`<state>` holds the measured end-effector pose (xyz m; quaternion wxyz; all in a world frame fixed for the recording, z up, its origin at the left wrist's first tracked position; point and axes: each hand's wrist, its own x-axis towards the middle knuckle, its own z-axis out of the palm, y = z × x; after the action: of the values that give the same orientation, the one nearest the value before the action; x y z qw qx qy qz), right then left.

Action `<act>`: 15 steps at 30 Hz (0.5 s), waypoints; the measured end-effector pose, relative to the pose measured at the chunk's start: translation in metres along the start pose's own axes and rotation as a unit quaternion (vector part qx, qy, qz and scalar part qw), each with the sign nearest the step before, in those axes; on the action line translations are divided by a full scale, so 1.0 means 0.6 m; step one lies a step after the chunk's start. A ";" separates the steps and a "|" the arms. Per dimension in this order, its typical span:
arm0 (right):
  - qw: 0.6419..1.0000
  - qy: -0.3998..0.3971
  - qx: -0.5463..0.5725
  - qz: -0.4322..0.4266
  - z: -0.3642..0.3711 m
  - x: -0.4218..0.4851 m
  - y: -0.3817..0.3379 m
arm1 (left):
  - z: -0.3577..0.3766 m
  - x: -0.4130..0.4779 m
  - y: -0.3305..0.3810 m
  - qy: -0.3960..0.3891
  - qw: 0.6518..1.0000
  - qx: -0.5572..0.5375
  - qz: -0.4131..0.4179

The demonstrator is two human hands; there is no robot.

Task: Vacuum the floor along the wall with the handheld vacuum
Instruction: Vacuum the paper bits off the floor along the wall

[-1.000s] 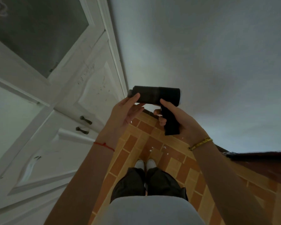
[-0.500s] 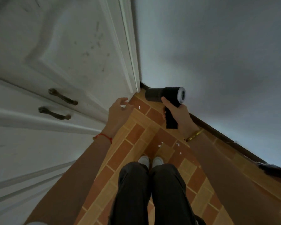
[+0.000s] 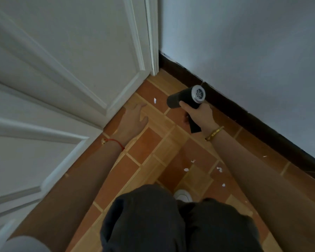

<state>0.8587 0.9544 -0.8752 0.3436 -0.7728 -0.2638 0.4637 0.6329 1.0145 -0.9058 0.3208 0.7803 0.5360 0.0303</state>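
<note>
My right hand (image 3: 200, 115) grips the handle of a black handheld vacuum (image 3: 186, 99), held low over the tiled floor (image 3: 147, 148) close to the dark baseboard (image 3: 244, 115) of the pale wall (image 3: 244, 51). Its silver vented rear end faces me and its nose points left toward the corner. A white paper scrap (image 3: 155, 100) lies just left of the nose. My left hand (image 3: 135, 119) hangs empty, fingers apart, near the floor by the white door (image 3: 71, 70). More white scraps (image 3: 185, 169) lie on the tiles nearer my feet.
The white panelled door fills the left side and meets the wall at the corner (image 3: 155, 71). My dark-trousered knees (image 3: 171, 219) and a white shoe (image 3: 182, 195) sit at the bottom. Further scraps (image 3: 219, 169) lie below my right forearm, and one (image 3: 265, 156) near the baseboard.
I have bent down closer to the floor. The vacuum has dropped toward the tiles by the baseboard, and my left hand, which earlier let go of its barrel, has lowered beside the door.
</note>
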 end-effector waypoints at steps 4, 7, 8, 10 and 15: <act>0.999 -0.015 -0.015 -0.024 0.050 0.092 0.048 | 0.081 0.053 -0.067 -0.007 0.999 0.039 0.005; 0.999 -0.026 -0.016 -0.039 0.083 0.151 0.073 | 0.131 0.087 -0.104 -0.011 0.998 0.067 0.007; 0.998 -0.030 -0.023 -0.049 0.094 0.166 0.080 | 0.146 0.096 -0.115 -0.013 0.997 0.077 0.006; 0.996 -0.037 -0.043 -0.069 0.112 0.194 0.091 | 0.174 0.110 -0.133 -0.012 0.996 0.092 0.008; 0.994 -0.013 -0.070 -0.087 0.148 0.235 0.111 | 0.228 0.120 -0.158 -0.002 0.996 0.089 0.010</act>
<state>0.8455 1.0410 -1.0320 0.3241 -0.7630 -0.3662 0.4226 0.6392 1.0330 -1.0861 0.2506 0.8112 0.5280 -0.0163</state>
